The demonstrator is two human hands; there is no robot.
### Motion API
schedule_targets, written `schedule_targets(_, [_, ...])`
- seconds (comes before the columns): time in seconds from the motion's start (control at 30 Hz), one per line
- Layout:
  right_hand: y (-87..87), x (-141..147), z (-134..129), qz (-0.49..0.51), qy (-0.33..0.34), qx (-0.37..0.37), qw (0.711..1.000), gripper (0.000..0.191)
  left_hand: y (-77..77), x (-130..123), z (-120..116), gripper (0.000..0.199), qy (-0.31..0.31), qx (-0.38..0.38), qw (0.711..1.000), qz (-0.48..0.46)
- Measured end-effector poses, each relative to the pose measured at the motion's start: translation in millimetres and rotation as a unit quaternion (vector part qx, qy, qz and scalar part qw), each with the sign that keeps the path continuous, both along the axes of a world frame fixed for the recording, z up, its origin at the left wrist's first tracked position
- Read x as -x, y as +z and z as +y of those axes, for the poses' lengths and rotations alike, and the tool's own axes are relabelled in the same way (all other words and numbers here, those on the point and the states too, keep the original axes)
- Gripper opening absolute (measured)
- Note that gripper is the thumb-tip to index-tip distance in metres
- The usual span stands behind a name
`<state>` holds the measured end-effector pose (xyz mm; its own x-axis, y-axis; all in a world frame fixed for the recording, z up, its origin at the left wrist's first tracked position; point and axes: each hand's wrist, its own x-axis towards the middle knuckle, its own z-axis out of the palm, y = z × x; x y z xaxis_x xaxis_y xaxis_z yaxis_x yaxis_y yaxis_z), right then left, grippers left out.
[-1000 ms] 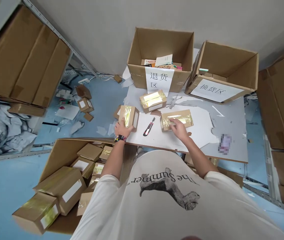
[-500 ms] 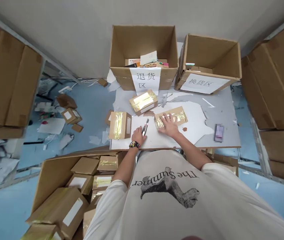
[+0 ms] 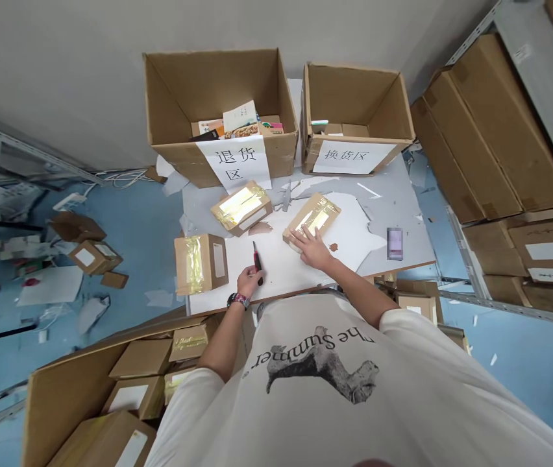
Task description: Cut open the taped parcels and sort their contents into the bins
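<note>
My left hand (image 3: 249,281), with a dark band on its wrist, is closed on a red and black utility knife (image 3: 258,259) near the table's front edge; the blade points away from me. Fingers spread, my right hand (image 3: 311,248) lies on the near end of a taped carton (image 3: 319,211), which sits slanted on the white sheet (image 3: 276,272). A second taped carton (image 3: 242,209) with a white label rests behind the knife. Further left stands a third carton (image 3: 201,264) with yellowish tape on it.
Two large open boxes (image 3: 174,155) (image 3: 306,146) with paper signs line the table's back. A phone-like item (image 3: 394,244) lies at the right. Below the table on the left, a big box (image 3: 43,395) holds several cartons.
The camera view has turned, shifting the table leftward. The carton under my right hand has swung to a steeper slant, its far end turned away from me. The knife now points more straight ahead.
</note>
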<state>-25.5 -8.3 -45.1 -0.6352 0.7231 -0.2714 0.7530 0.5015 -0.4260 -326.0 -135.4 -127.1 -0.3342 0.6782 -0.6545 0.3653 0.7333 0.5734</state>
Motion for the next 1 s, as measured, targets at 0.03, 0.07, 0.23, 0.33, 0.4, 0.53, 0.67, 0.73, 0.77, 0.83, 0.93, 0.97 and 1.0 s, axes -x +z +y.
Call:
schedule_targets(0.03, [0.4, -13.0, -1.3, 0.013, 0.009, 0.007, 1.000, 0.103, 6.4, -5.5, 1.2, 0.047, 0.042, -0.023, 0.999, -0.023])
schedule_targets(0.07, [1.0, -25.8, -3.3, 0.029, 0.012, 0.013, 0.999, 0.100, 13.9, -12.7, 3.2, 0.050, 0.072, -0.053, 0.995, -0.038])
schedule_targets(0.23, [4.2, -66.1, -19.7, 0.201, -0.130, 0.054, 0.969, 0.059, 60.3, -79.8, 26.1, 0.067, 0.058, -0.225, 0.970, -0.079])
schedule_targets(0.33, [1.3, -70.1, -25.2, 0.354, -0.247, 0.158, 0.888, 0.071, 84.0, -142.4, 46.8, 0.071, -0.036, -0.284, 0.952, -0.112])
schedule_targets(0.4, [-4.1, -75.3, -23.4, 0.428, -0.316, 0.219, 0.818, 0.076, 95.5, -182.0, 58.5, 0.066, -0.124, -0.315, 0.933, -0.121])
schedule_targets(0.53, [-23.3, -112.8, -8.9, 0.466, -0.462, 0.246, 0.713, 0.061, 107.5, -221.0, 70.9, 0.049, -0.212, -0.365, 0.904, -0.070])
schedule_targets(0.67, [-54.2, -163.4, 5.1, 0.403, -0.577, 0.225, 0.674, 0.057, 108.4, -193.1, 74.0, 0.042, -0.196, -0.344, 0.918, -0.010])
schedule_targets(0.73, [-71.3, -178.4, 7.4, 0.343, -0.613, 0.227, 0.675, 0.053, 107.7, -162.1, 76.0, 0.043, -0.190, -0.310, 0.931, 0.031])
schedule_targets(0.77, [-79.2, -182.3, 7.2, 0.311, -0.618, 0.229, 0.684, 0.051, 107.5, -144.4, 78.0, 0.044, -0.189, -0.292, 0.936, 0.058])
schedule_targets(0.83, [-92.4, -184.4, 4.6, 0.285, -0.624, 0.229, 0.690, 0.047, 107.9, -107.0, 84.9, 0.047, -0.194, -0.255, 0.940, 0.119])
schedule_targets(0.93, [-104.3, -179.3, -1.8, 0.256, -0.635, 0.209, 0.698, 0.042, 109.6, -52.7, 103.5, 0.056, -0.221, -0.219, 0.928, 0.207])
schedule_targets(0.97, [-106.2, -176.8, -3.9, 0.246, -0.640, 0.196, 0.701, 0.042, 110.1, -36.5, 111.7, 0.061, -0.227, -0.206, 0.923, 0.231])
schedule_targets(1.0, [-107.1, -174.3, -5.9, 0.236, -0.646, 0.181, 0.703, 0.042, 110.3, -21.5, 120.9, 0.068, -0.232, -0.194, 0.919, 0.251])
